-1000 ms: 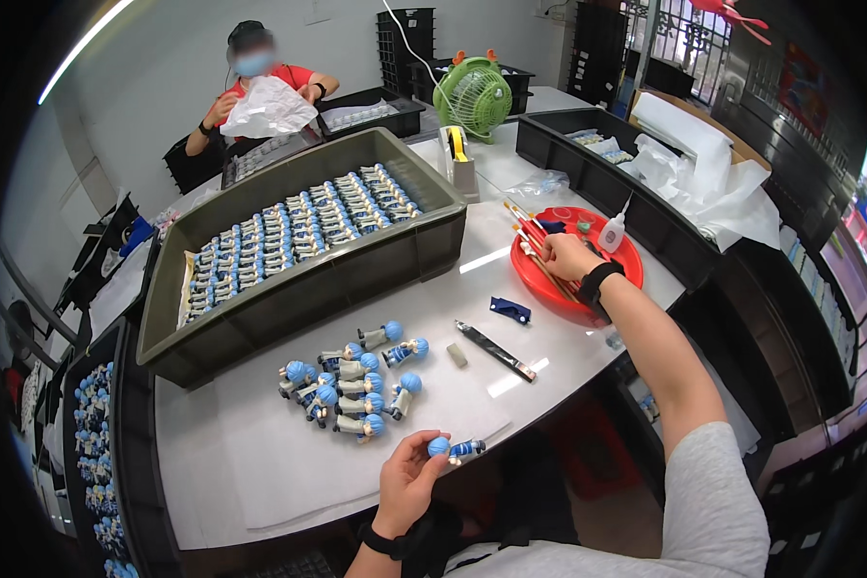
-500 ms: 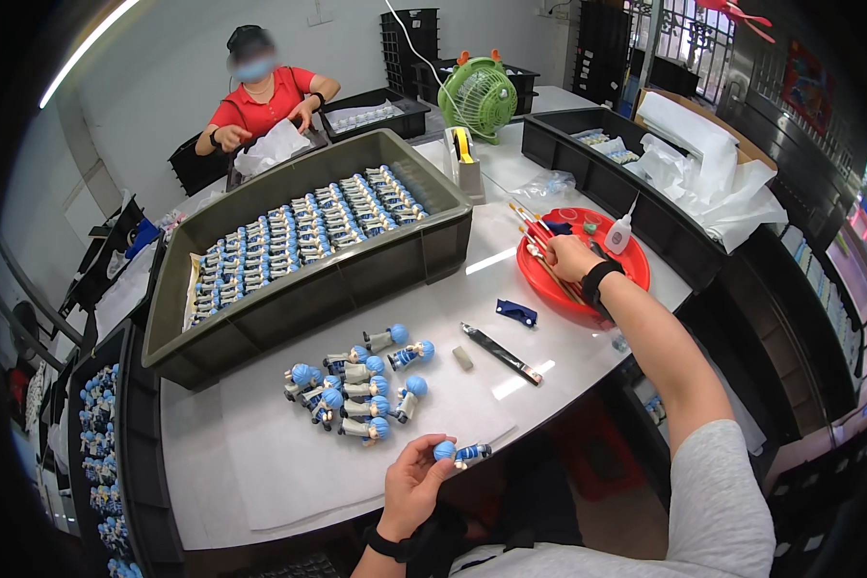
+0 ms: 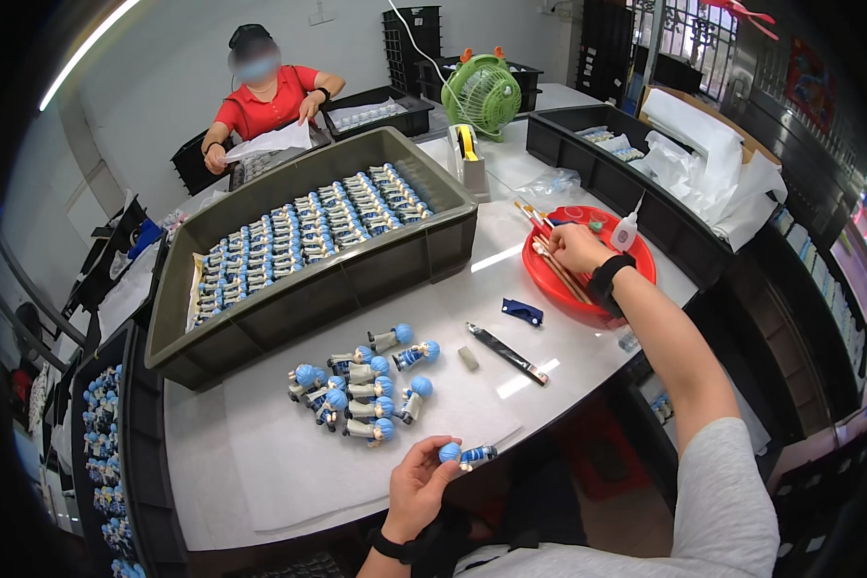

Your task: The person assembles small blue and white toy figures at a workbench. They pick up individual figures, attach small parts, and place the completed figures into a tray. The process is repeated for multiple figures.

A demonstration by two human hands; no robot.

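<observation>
Pinching a blue-haired figure [image 3: 472, 457] in my left hand [image 3: 417, 486], my right hand [image 3: 580, 249] still over brushes [image 3: 566, 279] in the red basin [image 3: 645, 270] — grip unclear, none out yet.

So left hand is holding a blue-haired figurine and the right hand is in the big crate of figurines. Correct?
One slip: the head view shows the right hand at the red bowl, not in the crate. The left hand is holding a blue-haired figurine.
</observation>
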